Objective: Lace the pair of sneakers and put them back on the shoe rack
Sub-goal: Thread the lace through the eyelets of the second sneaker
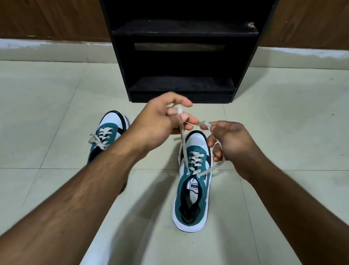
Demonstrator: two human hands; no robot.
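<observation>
Two teal, white and black sneakers stand on the floor, toes pointing at the rack. The right sneaker (192, 193) is laced through its eyelets, and its two beige lace ends (182, 140) rise to my hands. My left hand (162, 120) pinches one lace end, looped over its fingers, above the toe. My right hand (229, 143) grips the other lace end beside the toe. The left sneaker (106, 134) sits partly behind my left forearm, its laces tied in a bow.
A black shoe rack (183, 48) with bare shelves stands straight ahead against a brown wooden wall (43, 4). Pale floor tiles (45, 100) spread on all sides. A light skirting strip (40, 44) runs along the wall's base.
</observation>
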